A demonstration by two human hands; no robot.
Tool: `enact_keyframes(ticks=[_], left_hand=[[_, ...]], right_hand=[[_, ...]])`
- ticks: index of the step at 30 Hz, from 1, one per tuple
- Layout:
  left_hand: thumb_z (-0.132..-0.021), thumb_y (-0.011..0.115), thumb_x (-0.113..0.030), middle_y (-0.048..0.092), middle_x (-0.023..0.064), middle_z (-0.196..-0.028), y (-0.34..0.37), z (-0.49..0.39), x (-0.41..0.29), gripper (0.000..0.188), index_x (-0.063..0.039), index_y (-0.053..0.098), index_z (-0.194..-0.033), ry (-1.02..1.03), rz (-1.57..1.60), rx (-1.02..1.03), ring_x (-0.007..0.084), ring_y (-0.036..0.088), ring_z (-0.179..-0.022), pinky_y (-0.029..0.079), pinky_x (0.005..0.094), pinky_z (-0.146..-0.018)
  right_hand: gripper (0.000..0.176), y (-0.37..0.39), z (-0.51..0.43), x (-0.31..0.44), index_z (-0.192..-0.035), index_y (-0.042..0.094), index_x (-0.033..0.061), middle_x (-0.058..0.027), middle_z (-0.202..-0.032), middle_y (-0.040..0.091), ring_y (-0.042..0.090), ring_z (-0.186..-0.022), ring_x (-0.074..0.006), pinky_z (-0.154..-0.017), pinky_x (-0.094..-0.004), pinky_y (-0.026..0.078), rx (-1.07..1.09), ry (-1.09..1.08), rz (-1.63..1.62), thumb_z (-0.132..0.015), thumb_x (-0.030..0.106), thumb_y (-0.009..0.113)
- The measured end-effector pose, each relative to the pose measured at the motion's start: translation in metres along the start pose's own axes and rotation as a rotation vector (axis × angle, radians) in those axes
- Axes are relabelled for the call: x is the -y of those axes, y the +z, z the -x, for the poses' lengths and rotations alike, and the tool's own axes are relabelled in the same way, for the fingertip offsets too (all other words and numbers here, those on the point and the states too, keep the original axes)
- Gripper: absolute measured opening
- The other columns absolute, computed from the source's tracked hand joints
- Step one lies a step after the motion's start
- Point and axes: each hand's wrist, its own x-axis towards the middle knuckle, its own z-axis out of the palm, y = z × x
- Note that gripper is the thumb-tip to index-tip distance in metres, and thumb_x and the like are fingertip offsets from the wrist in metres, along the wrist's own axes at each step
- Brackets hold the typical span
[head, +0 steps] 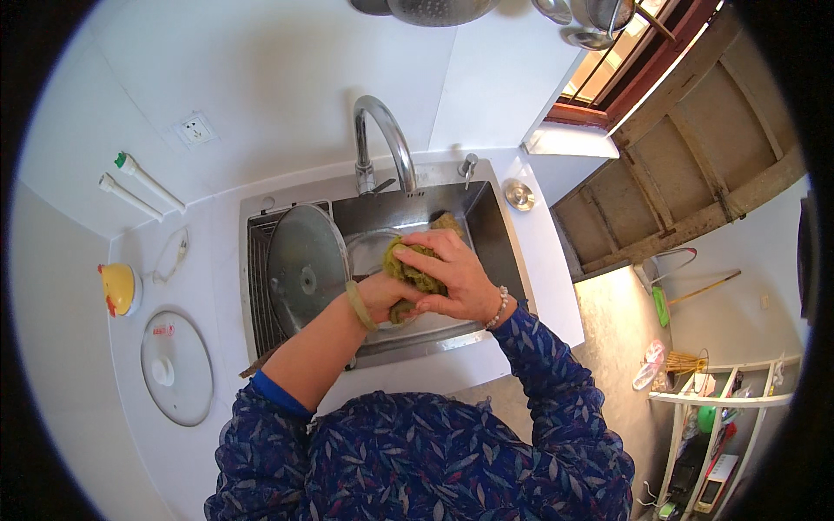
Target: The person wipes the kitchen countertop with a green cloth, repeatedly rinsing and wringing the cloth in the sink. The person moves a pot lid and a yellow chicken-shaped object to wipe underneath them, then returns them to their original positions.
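Observation:
Over the stainless steel sink (490, 225), my two hands are pressed together around a bunched green cloth (417, 266). My right hand (459, 273) covers it from above and the right, with the fingers spread across its top. Below and to the left, my left hand (384, 296) holds its lower side; those fingers are mostly hidden. A large round metal lid or pan (306, 251) leans at the sink's left side, on a wire drying rack (260, 286). Behind my hands, a clear rounded thing, perhaps a bowl, shows partly in the basin. A brown sponge (447, 223) sits near the back wall.
A chrome faucet (384, 130) arches over the basin. On the counter are a soap pump (468, 166), a steel sink strainer (519, 195), a glass lid (176, 368) and a chicken-shaped appliance (118, 290). A shelf rack (723, 398) stands at the right.

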Motion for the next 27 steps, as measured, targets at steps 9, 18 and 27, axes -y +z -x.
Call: enact_keyframes(ticks=[9, 18, 27], left_hand=[[-0.075, 0.072, -0.011, 0.063, 0.0019, -0.077, -0.002, -0.012, -0.001, 0.018, -0.008, 0.066, -0.092, 0.032, -0.262, -0.02, 0.0128, 0.056, -0.063, 0.043, 0.0254, -0.052], [-0.078, 0.069, -0.032, 0.069, 0.0127, -0.086, -0.043, -0.056, 0.043, 0.033, -0.009, 0.065, -0.102, 0.385, -1.583, -0.402, 0.0357, 0.067, -0.079, 0.054, 0.0458, -0.071], [-0.078, 0.065, -0.033, 0.068, 0.0157, -0.073, -0.01, -0.051, 0.013, 0.024, -0.01, 0.071, -0.077, 0.082, -1.816, -0.698, 0.0361, 0.068, -0.07, 0.053, 0.0467, -0.063]], right_hand=[[0.061, 0.006, -0.002, -0.009, -0.134, 0.056, 0.0132, -0.0131, -0.105, 0.058, 0.054, -0.096, -0.0334, -0.084, -0.0412, 0.047, -0.002, 0.139, 0.0, -0.086, 0.051, 0.062], [0.038, 0.051, 0.009, -0.03, -0.099, 0.059, 0.0056, -0.0216, -0.085, 0.063, 0.063, -0.077, -0.0408, -0.065, -0.0457, 0.05, -0.269, 0.514, -0.02, -0.088, 0.042, 0.065], [0.034, 0.078, 0.005, -0.063, -0.083, 0.054, -0.0008, -0.0273, -0.078, 0.057, 0.056, -0.078, -0.0476, -0.064, -0.0488, 0.043, -0.405, 0.769, -0.036, -0.094, 0.031, 0.054]])
